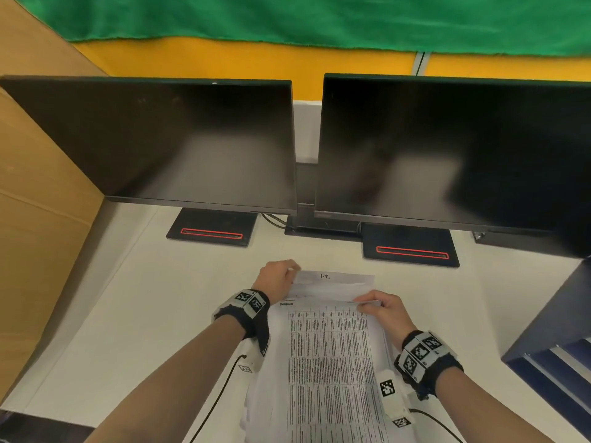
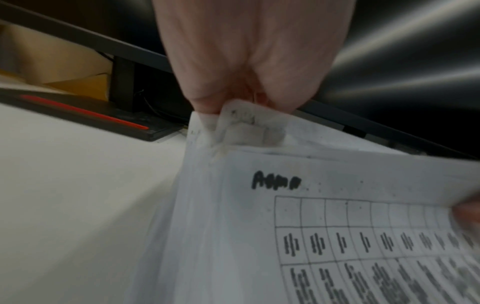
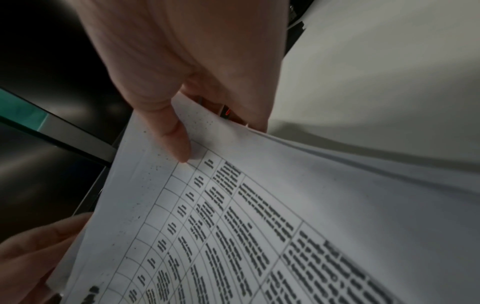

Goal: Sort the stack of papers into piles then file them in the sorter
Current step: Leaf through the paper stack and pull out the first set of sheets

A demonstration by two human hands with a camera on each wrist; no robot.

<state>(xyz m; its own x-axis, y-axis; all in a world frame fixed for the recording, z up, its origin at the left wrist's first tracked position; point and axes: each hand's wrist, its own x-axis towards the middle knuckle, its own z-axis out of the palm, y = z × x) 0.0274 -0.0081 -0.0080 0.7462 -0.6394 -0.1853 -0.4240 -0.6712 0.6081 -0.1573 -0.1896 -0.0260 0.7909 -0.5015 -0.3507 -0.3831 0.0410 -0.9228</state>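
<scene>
The stack of papers (image 1: 332,362) is held off the white tabletop (image 1: 144,314), probably so sheets can be thumbed apart. The left hand (image 1: 277,278) pinches its far left corner; the right hand (image 1: 385,310) pinches the table-printed top sheet (image 3: 259,226) at the far right edge. Bare tabletop on both sides gives room for piles; the monitors (image 1: 179,145) close off the back, and the dark blue sorter (image 1: 556,346) waits at the right.

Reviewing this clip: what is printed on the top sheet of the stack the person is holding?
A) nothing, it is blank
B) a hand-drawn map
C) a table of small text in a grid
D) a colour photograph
C: the top sheet shows ruled rows and columns filled with small dark text, held at its far corners by the left hand and right hand.
</scene>
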